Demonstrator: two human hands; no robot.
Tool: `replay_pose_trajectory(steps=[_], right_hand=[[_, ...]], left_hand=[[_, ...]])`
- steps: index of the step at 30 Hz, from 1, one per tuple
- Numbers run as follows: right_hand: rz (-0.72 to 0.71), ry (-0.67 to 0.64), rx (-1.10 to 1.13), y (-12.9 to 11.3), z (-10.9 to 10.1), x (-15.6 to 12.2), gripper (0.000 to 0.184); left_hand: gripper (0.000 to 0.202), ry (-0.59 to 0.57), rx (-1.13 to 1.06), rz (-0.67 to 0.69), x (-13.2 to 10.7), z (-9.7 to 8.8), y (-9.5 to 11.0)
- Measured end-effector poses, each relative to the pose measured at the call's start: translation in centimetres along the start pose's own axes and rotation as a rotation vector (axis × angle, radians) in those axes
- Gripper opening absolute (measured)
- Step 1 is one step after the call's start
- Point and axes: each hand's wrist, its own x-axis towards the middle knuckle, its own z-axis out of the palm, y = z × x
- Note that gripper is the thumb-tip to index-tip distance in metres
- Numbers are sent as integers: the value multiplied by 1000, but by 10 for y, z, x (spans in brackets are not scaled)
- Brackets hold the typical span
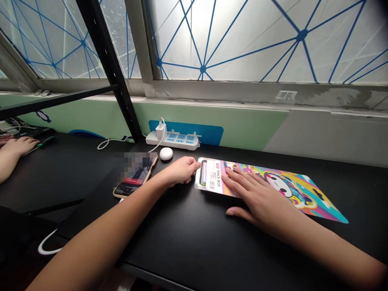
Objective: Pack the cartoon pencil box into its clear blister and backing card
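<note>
A flat, brightly coloured package with a cartoon figure (280,185) lies on the black desk, and its white label (214,174) reads "PENCIL BOX". Clear plastic packaging (198,178) shows at its left end, with something striped inside. There my left hand (182,170) is closed, thumb and index finger pinching the upper left corner of the plastic. My right hand (253,192) rests flat over the package's middle, fingers stretched out and thumb on its near side, covering part of the print.
Left of my left forearm lies a phone (136,178), partly blurred. Behind it are a round white case (166,154) and a power strip (172,139) with a plugged-in charger. A black metal post (112,68) stands at the left, beyond which another person's hand (22,145) rests.
</note>
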Motion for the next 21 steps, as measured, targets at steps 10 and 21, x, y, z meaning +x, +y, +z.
replay_pose_trajectory(steps=[10,21], right_hand=[[75,59,3,47,1,-92,60],[101,86,13,37,-1,-89,68]], left_hand=[[32,92,430,51,-17,-27,20],[34,418,787,101,-26,-31,25]])
